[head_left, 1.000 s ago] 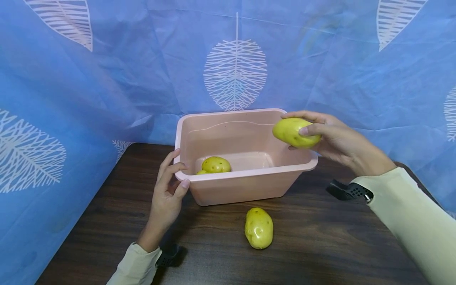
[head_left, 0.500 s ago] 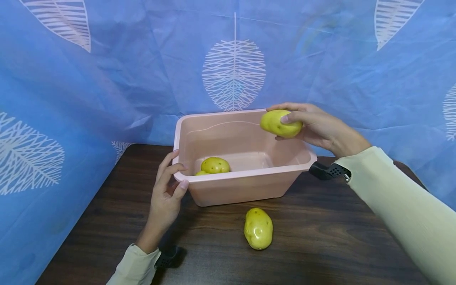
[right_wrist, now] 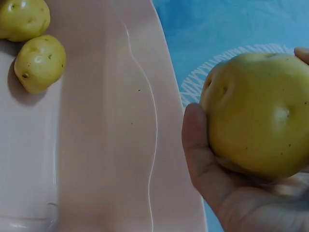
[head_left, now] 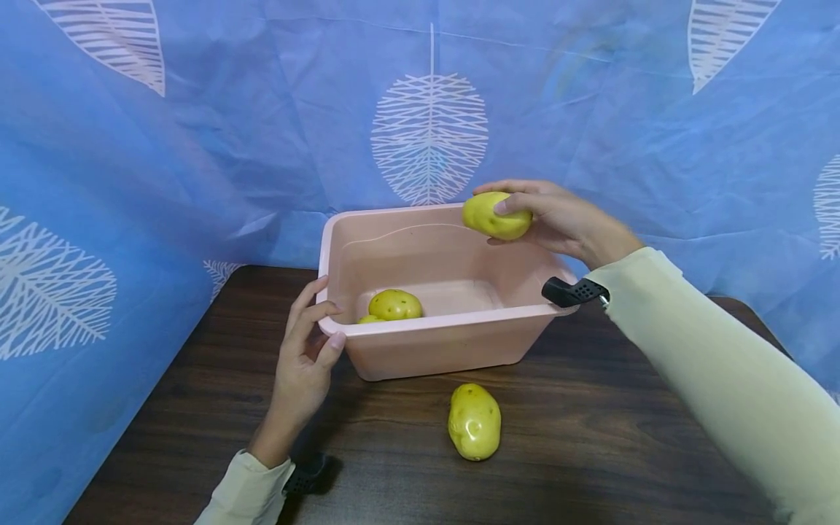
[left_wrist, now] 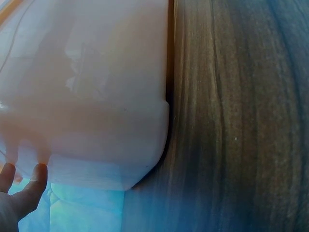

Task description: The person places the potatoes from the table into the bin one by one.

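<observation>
My right hand (head_left: 558, 219) grips a yellow potato (head_left: 496, 216) above the back right part of a pink plastic basin (head_left: 453, 348). In the right wrist view, the thumb and palm wrap the held potato (right_wrist: 260, 113) close to the basin's rim. My left hand (head_left: 305, 350) holds the basin's front left corner, thumb on the front and fingers over the left rim. Inside the basin, two potatoes lie at the left, the nearer potato (right_wrist: 39, 64) beside the other potato (right_wrist: 23, 18). One more potato (head_left: 475, 423) lies on the table in front of the basin.
The basin stands on a dark wooden table (head_left: 623, 437) near its back edge. Behind and to the left hangs a blue cloth (head_left: 262, 109) with white leaf prints. A black strap (head_left: 571, 292) on the right wrist overlaps the basin's right rim in the head view.
My right hand has carried its potato left and farther back, from the basin's right end to over its back rim. The left hand has kept its hold on the corner.
</observation>
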{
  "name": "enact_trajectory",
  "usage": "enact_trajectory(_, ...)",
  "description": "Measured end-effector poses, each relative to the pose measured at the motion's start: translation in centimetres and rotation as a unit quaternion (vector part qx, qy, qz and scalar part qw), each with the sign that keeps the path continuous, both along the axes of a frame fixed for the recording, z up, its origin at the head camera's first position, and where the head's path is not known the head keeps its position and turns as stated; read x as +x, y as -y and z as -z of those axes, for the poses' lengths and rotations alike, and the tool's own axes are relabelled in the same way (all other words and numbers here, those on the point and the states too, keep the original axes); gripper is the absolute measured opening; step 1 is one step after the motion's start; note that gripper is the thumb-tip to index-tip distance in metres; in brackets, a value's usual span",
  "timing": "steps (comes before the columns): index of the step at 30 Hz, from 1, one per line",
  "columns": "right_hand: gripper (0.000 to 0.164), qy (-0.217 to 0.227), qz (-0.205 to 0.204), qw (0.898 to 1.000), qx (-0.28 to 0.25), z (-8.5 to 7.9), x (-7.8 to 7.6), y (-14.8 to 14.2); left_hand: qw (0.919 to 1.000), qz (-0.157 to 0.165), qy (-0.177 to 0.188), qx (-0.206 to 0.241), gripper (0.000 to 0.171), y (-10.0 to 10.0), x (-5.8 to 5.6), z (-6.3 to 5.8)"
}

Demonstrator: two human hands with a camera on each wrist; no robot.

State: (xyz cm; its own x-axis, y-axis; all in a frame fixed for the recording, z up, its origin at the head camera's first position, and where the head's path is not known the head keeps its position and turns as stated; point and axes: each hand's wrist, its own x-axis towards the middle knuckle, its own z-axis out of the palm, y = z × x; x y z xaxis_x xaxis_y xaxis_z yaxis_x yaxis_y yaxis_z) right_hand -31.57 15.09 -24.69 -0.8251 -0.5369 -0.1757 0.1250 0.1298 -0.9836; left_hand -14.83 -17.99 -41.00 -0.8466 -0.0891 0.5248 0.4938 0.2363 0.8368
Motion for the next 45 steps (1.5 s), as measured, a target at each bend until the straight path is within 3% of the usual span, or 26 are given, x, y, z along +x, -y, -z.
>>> enact_trajectory(13,0.060,0.011,-0.011,1.000,-0.002,1.5,-2.3,2.0,1.0000,-0.001,-0.006,-0.006,0.034,0.0,-0.1,0.2)
enact_trajectory(35,0.063,0.030,-0.051,0.995,0.079,3.4,-2.9,3.8,0.9999,-0.002,-0.014,-0.003,0.033,0.1,0.0,0.2)
enact_trajectory(45,0.062,0.028,-0.043,0.993,0.110,4.0,-3.0,3.9,1.0000,0.002,-0.007,0.001,0.033,0.0,0.0,0.1)
